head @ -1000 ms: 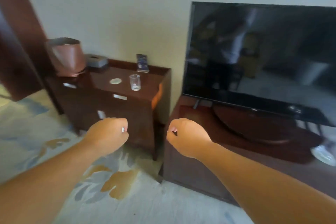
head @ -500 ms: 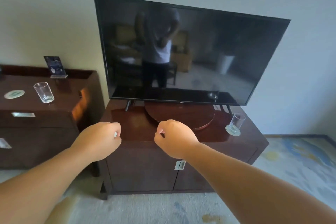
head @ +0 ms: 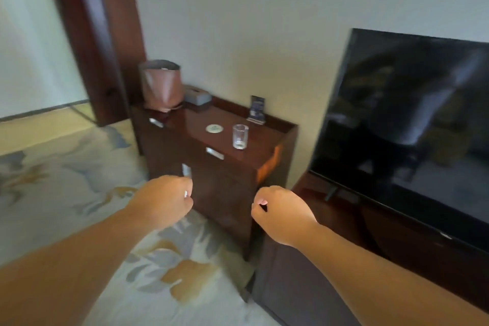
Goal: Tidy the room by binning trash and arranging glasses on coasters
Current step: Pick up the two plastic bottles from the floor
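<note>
A clear empty glass (head: 240, 136) stands on the dark wooden dresser (head: 267, 137), just right of a round pale coaster (head: 214, 128) and not on it. A brown leather bin (head: 162, 85) sits on the dresser's far left corner. My left hand (head: 165, 200) is curled into a fist in front of the dresser's doors; a small white glint shows at its fingertips. My right hand (head: 281, 213) is curled the same way, level with the gap between the dresser and the TV cabinet. Neither hand touches any furniture.
A grey tissue box (head: 197, 95) and a small card stand (head: 257, 110) sit at the dresser's back edge. A large black TV (head: 410, 119) stands on a lower cabinet (head: 304, 272) to the right. Patterned carpet (head: 66, 193) covers the floor; a dark door frame (head: 100, 34) rises at left.
The view has swung back left from the TV cabinet to the dresser. Both hands have stayed curled in front of me throughout.
</note>
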A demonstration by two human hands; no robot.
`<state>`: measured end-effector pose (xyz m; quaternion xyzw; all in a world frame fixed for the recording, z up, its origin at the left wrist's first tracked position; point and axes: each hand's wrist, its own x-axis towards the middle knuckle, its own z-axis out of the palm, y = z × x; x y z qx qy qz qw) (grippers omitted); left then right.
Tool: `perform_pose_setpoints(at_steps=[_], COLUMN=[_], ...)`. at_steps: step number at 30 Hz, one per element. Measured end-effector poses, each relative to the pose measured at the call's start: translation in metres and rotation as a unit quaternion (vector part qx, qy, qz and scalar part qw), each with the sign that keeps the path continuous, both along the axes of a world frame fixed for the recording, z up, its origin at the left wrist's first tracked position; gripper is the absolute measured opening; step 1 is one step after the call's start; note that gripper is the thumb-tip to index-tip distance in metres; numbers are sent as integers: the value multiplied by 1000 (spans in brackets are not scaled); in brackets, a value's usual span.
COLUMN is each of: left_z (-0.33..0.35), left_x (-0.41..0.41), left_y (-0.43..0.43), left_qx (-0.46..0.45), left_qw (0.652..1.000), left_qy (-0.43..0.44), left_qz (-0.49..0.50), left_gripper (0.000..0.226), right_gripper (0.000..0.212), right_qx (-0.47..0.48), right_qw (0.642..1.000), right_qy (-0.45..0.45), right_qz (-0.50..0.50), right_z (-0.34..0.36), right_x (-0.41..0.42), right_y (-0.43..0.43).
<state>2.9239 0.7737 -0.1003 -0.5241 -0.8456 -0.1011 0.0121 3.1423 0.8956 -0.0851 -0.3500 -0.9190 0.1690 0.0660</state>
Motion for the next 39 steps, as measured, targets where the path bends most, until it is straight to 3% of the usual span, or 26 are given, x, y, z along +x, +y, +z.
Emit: perform_pose_setpoints(at_steps=[3, 15, 23, 32, 39], left_z=[-4, 18, -17, -3, -30], left_x=[-73, -371, -515, -701, -867], left_y=[-34, -106, -51, 30, 71], left_qx=[-12, -35, -79, -69, -65], left_qw=[999, 986, 978, 970, 974], left_qy=[-7, -24, -32, -36, -34], left_qz=[48, 163, 191, 232, 215], left_gripper=[20, 10, 18, 20, 20], right_gripper=[24, 25, 25, 26, 24], right_qx=[2, -15, -22, -30, -28], right_qw=[999, 986, 980, 973, 975], right_qy=[2, 15, 18, 20, 0], right_qz=[50, 162, 199, 226, 220], right_z=[-5, 1, -28, -23, -49], right_x=[-84, -426, -597, -810, -965], right_y=[-9, -37, 30, 122, 160])
